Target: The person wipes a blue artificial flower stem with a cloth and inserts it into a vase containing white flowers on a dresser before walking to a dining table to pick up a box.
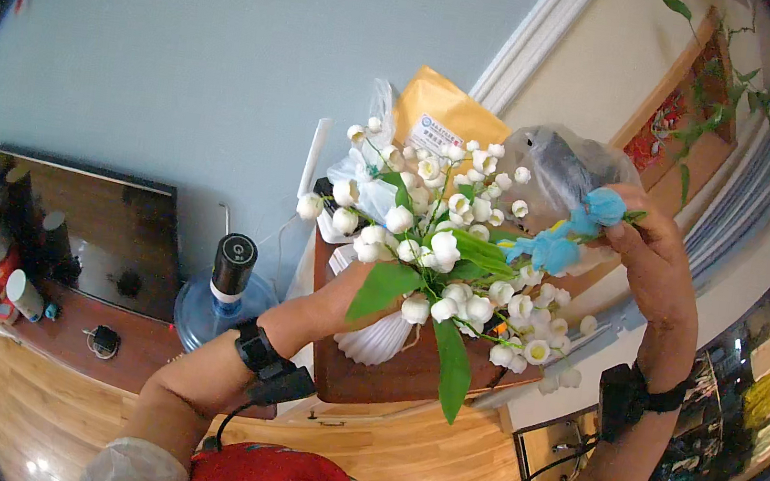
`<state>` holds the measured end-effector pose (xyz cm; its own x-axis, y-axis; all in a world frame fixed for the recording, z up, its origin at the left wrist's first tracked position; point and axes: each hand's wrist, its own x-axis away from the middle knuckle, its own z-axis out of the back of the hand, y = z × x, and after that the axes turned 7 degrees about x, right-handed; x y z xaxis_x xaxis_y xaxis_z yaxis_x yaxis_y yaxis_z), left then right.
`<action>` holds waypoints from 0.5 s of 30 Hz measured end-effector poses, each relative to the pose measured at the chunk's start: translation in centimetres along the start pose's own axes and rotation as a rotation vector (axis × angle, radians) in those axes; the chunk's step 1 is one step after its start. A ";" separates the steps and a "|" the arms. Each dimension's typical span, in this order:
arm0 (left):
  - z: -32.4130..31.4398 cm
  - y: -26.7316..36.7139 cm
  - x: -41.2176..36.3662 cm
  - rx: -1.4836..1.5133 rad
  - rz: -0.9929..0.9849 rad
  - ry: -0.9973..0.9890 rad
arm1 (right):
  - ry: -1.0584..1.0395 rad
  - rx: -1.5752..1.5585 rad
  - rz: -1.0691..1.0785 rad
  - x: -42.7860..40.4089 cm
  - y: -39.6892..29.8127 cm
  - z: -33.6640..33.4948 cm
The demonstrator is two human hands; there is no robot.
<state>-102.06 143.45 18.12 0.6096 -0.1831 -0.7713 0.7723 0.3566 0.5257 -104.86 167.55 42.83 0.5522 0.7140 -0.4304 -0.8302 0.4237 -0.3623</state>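
Observation:
A spray of blue flowers [548,247], apparently artificial, is pinched between the thumb and fingers of my right hand [645,236]. It hangs at the right side of a bunch of white bell-shaped flowers [445,248] with broad green leaves [385,289]. The bunch stands in a ribbed white vase [373,338] on a dark reddish-brown wooden cabinet [403,383]. My left hand [343,289] reaches in at the vase's neck; leaves and blooms hide its fingers, so its grip cannot be seen.
Behind the flowers are a yellow padded envelope [438,99] with a printed label and a clear plastic bag [546,163]. A water bottle with a black pump [234,269] stands left, beside a television [83,232]. A trailing plant [713,122] hangs at upper right.

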 end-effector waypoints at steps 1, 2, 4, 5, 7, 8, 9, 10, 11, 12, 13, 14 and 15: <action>0.1 -0.1 -0.1 0.035 0.017 -0.001 | -0.019 0.007 0.050 -0.1 0.1 -0.2; 0.1 -0.2 -0.1 0.053 0.026 -0.003 | -0.017 0.003 0.047 -0.2 -0.1 -0.5; 0.1 -0.3 -0.1 0.073 0.035 -0.017 | -0.002 0.003 -0.028 -0.6 -0.5 -0.8; 0.2 -0.2 -0.1 0.073 0.033 -0.029 | -0.003 0.000 -0.029 -0.6 -0.2 -0.8; 0.1 -0.2 -0.2 0.086 0.022 -0.049 | -0.050 -0.090 0.030 -0.3 0.2 -0.2; 0.0 -0.1 -0.3 0.092 0.016 -0.059 | -0.051 -0.086 0.026 0.0 0.3 0.1; 0.1 -0.2 -0.1 0.088 0.020 -0.065 | -0.025 -0.086 -0.004 0.3 0.7 0.2; 0.0 -0.4 0.0 0.094 0.022 -0.068 | 0.002 -0.085 -0.035 0.4 1.0 0.2; 0.1 -0.4 0.1 0.100 0.020 -0.072 | -0.002 -0.087 -0.032 0.4 1.4 0.0; 0.1 -0.5 0.1 0.109 0.017 -0.074 | 0.009 -0.169 -0.031 0.4 1.8 -0.1; 0.0 -0.7 0.2 0.117 0.014 -0.077 | 0.021 -0.251 -0.029 0.4 1.9 -0.3; 0.0 -0.9 0.3 0.124 0.014 -0.079 | 0.021 -0.254 -0.029 0.2 1.7 -0.4; 0.1 -1.1 0.5 0.126 0.018 -0.078 | 0.014 -0.241 -0.068 -0.3 0.8 -0.9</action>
<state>-102.59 142.84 17.22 0.6314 -0.2498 -0.7341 0.7747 0.2439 0.5834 -105.65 167.14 41.91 0.6087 0.6796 -0.4094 -0.7500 0.3243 -0.5765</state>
